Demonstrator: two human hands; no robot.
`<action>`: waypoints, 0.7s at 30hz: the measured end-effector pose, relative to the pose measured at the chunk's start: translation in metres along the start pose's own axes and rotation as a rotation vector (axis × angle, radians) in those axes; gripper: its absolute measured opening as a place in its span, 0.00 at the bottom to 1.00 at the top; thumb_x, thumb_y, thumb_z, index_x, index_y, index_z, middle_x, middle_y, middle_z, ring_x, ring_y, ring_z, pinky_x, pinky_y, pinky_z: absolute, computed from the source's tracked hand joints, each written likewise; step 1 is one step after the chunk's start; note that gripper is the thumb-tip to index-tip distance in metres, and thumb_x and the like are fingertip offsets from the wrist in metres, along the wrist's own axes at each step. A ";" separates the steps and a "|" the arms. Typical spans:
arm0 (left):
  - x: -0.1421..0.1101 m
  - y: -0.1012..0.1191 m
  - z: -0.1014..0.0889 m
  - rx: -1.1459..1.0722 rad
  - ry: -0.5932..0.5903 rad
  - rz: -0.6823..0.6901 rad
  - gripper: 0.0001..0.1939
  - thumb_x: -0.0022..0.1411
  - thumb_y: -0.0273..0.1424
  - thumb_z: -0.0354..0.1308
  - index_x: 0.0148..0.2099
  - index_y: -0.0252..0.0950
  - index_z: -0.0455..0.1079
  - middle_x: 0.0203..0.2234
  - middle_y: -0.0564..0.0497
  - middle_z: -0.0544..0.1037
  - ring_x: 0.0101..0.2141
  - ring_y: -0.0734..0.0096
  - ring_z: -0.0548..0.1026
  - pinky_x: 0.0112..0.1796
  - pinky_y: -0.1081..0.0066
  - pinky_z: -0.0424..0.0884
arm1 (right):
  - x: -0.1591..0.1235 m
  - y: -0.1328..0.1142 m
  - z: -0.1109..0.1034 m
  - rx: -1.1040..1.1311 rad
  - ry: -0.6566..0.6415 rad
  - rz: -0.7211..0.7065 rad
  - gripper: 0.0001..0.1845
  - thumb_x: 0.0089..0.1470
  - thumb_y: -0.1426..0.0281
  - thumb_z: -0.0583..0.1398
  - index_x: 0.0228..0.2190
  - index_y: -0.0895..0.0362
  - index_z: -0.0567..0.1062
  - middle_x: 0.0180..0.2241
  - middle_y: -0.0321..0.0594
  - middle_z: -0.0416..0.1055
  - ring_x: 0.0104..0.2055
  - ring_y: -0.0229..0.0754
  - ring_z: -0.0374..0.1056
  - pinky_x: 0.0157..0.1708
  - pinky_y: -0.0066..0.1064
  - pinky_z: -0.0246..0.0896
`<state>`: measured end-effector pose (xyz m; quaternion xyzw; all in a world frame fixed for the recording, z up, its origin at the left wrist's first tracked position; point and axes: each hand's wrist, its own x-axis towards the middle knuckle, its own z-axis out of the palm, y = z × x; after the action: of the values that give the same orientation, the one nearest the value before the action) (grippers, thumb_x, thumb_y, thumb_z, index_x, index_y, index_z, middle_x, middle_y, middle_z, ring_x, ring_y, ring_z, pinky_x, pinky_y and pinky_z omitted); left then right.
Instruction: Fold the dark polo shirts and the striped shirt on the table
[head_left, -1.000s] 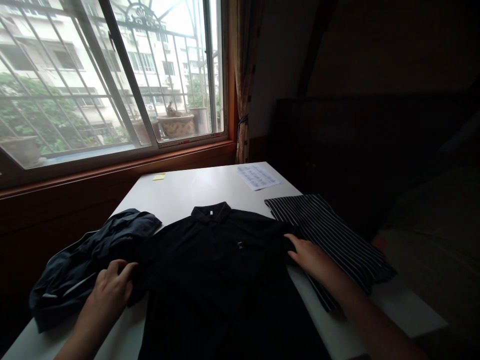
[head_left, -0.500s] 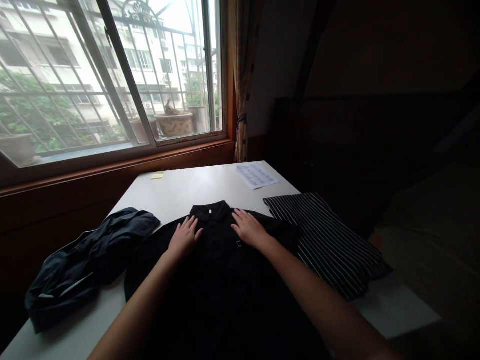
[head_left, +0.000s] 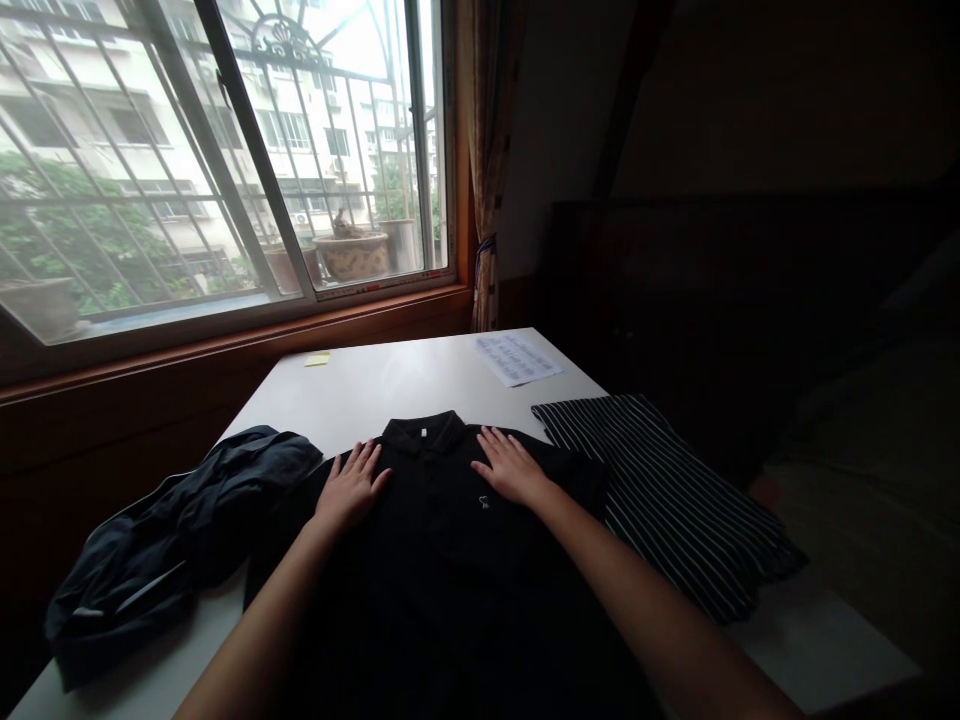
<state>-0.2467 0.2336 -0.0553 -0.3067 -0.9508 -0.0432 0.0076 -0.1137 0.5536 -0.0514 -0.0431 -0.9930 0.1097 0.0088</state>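
Observation:
A black collared shirt (head_left: 427,560) lies spread face up on the white table (head_left: 360,385), its collar pointing away from me. A small pale label shows inside the collar, and a small light logo sits on the chest. My left hand (head_left: 351,487) rests flat on the shirt's left shoulder area, fingers spread. On the other side of the collar, my right hand (head_left: 511,466) lies flat on the cloth with its fingers stretched out. Both hands touch the fabric without gripping it. The shirt's lower part fades into dark shadow.
Crumpled dark clothing (head_left: 187,530) lies at the table's left edge. A black-and-white striped garment (head_left: 667,490) lies on the right, touching the shirt's sleeve. Toward the back are a printed paper sheet (head_left: 520,358) and yellow sticky notes (head_left: 317,358). A barred window (head_left: 330,160) stands behind.
My hands have slid outward from the collar, the left one to the left and the right one slightly right. The whole view has shifted slightly.

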 end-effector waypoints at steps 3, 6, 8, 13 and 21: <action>0.000 0.003 -0.003 0.027 0.048 0.004 0.33 0.73 0.49 0.40 0.72 0.37 0.52 0.71 0.43 0.53 0.70 0.50 0.47 0.65 0.44 0.46 | 0.003 -0.007 0.001 -0.014 0.041 0.016 0.39 0.66 0.49 0.44 0.68 0.60 0.56 0.71 0.46 0.44 0.73 0.51 0.38 0.70 0.46 0.32; 0.001 0.012 -0.007 0.026 0.172 0.073 0.25 0.72 0.42 0.46 0.64 0.37 0.67 0.64 0.42 0.66 0.64 0.52 0.60 0.63 0.52 0.55 | 0.009 -0.021 0.002 -0.016 0.153 -0.015 0.34 0.66 0.54 0.48 0.64 0.61 0.63 0.67 0.50 0.57 0.69 0.52 0.50 0.69 0.43 0.39; 0.004 0.021 -0.008 0.012 0.223 0.114 0.20 0.72 0.38 0.47 0.58 0.38 0.72 0.59 0.43 0.71 0.59 0.58 0.67 0.60 0.61 0.62 | 0.015 -0.030 0.003 -0.011 0.203 -0.042 0.30 0.65 0.57 0.50 0.61 0.61 0.68 0.64 0.50 0.62 0.65 0.51 0.55 0.67 0.40 0.44; 0.018 0.033 0.002 0.034 0.223 0.083 0.24 0.72 0.38 0.46 0.62 0.31 0.68 0.61 0.39 0.69 0.61 0.56 0.64 0.63 0.59 0.57 | 0.029 -0.039 0.008 0.010 0.172 -0.017 0.31 0.65 0.55 0.51 0.61 0.59 0.68 0.66 0.49 0.58 0.68 0.53 0.49 0.67 0.42 0.42; 0.034 0.023 0.013 0.038 0.152 0.015 0.29 0.72 0.42 0.43 0.67 0.30 0.61 0.68 0.37 0.60 0.68 0.53 0.54 0.65 0.51 0.49 | 0.042 -0.029 0.013 0.027 0.132 0.000 0.34 0.65 0.52 0.47 0.64 0.58 0.64 0.69 0.47 0.52 0.71 0.50 0.44 0.69 0.41 0.32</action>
<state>-0.2605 0.2730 -0.0649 -0.3095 -0.9458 -0.0485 0.0860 -0.1580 0.5260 -0.0570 -0.0501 -0.9887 0.1198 0.0748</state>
